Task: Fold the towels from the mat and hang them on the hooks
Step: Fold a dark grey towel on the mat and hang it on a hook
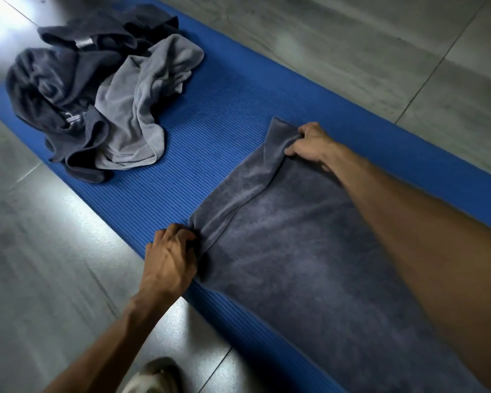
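A grey towel lies spread flat on the blue mat, which runs across a grey tiled floor. The towel's far edge is lifted into a narrow band that runs between the two hands. The left hand sits at the mat's near-left edge, its fingers curled down and clenched on the towel's corner there. The right hand reaches across the towel to the far corner, arm stretched over the cloth, its fingers pinching a bunched fold of the towel. At the far end of the mat, well apart from the spread towel, is a crumpled pile: a dark towel with a small label showing, and a light towel lying rumpled on and against it. A shoe shows on the floor at the lower edge, near the left forearm
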Demonstrator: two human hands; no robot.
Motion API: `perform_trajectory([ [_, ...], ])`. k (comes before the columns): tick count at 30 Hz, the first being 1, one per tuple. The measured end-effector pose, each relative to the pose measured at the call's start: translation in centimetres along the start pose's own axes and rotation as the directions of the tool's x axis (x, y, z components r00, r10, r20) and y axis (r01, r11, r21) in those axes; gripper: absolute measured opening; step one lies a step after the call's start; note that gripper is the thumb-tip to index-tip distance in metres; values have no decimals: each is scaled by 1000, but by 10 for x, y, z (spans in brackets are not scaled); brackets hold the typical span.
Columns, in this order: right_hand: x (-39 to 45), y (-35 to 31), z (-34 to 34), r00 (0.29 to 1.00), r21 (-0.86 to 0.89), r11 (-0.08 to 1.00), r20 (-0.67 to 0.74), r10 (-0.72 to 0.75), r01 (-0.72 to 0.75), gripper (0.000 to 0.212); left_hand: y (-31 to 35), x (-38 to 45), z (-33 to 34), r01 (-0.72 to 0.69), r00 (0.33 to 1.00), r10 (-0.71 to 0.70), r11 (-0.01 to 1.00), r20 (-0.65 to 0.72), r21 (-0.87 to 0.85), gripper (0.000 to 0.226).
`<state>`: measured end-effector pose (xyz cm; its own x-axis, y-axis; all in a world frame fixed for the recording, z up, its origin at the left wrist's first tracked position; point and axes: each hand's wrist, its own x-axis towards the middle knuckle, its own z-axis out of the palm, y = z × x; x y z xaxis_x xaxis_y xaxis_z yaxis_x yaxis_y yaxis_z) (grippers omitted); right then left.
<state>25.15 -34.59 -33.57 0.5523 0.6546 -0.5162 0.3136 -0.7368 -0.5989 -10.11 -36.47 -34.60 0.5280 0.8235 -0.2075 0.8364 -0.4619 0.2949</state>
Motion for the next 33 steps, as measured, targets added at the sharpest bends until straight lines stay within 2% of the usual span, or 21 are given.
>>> perform_trajectory([
  [3, -2, 0, -6, 997, 11, 999, -61, -50, 50, 70, 3, 0, 1, 20, 1000, -20, 1000, -11, 9, 27],
  [6, -1, -3, -8, 974, 87, 995, -219, 63, -45, 51, 0, -3, 1, -3, 999, 5, 1000, -52, 30, 31],
  [7, 0, -3, -7, 971, 134, 986, -203, 127, -101, 44, 0, -4, 0, -37, 997, 40, 998, -70, 49, 28],
  [9, -2, -4, -4, 981, 283, 945, -53, 187, -165, 33, 2, -5, -1, -107, 992, 111, 992, -66, 61, 34],
  [11, -7, -5, -4, 975, 479, 850, 121, 184, -220, 35, 6, -6, 1, -109, 994, 109, 994, -11, 31, 39],
  [13, -9, -4, -4, 965, 606, 757, 229, 128, -244, 40, 7, -7, 6, -66, 997, 64, 997, 42, 37, 44],
  [16, -10, -2, 3, 966, 762, 601, 249, 70, -240, 42, 11, -8, 9, -41, 997, 39, 999, 68, 31, 56],
  [19, -5, 1, 5, 990, 842, 522, 102, 93, -136, 38, 14, -7, 7, -54, 995, 49, 997, 82, 62, 59],
  [20, -2, 2, 3, 993, 833, 546, 28, 116, -88, 37, 14, -7, 7, -64, 994, 56, 994, 90, 92, 60],
  [22, 5, 5, -3, 985, 717, 694, -65, 161, -66, 40, 13, -8, 6, -95, 992, 82, 985, 99, 141, 60],
  [23, 7, 8, -5, 979, 599, 796, -96, 179, -87, 41, 12, -9, 6, -122, 989, 107, 980, 104, 158, 61],
  [25, 15, 13, -8, 961, 245, 966, -234, 145, -86, 37, 10, -11, 6, -152, 985, 138, 980, 106, 131, 60],
  [26, 17, 13, -9, 944, 80, 995, -321, 77, -54, 33, 9, -11, 6, -126, 989, 119, 989, 92, 72, 57],
  [28, 17, 9, -5, 923, -54, 998, -383, -32, 12, 26, 6, -7, 3, -12, 999, 15, 997, 40, -73, 51],
  [31, 25, 3, 6, 966, -109, 994, -254, -52, 25, 30, -6, 1, 2, 51, 999, -50, 993, 14, -107, 23],
  [33, 30, -1, 10, 977, -116, 993, -213, -1, -24, 36, -14, 6, 2, 30, 998, -25, 996, 49, -89, 21],
])
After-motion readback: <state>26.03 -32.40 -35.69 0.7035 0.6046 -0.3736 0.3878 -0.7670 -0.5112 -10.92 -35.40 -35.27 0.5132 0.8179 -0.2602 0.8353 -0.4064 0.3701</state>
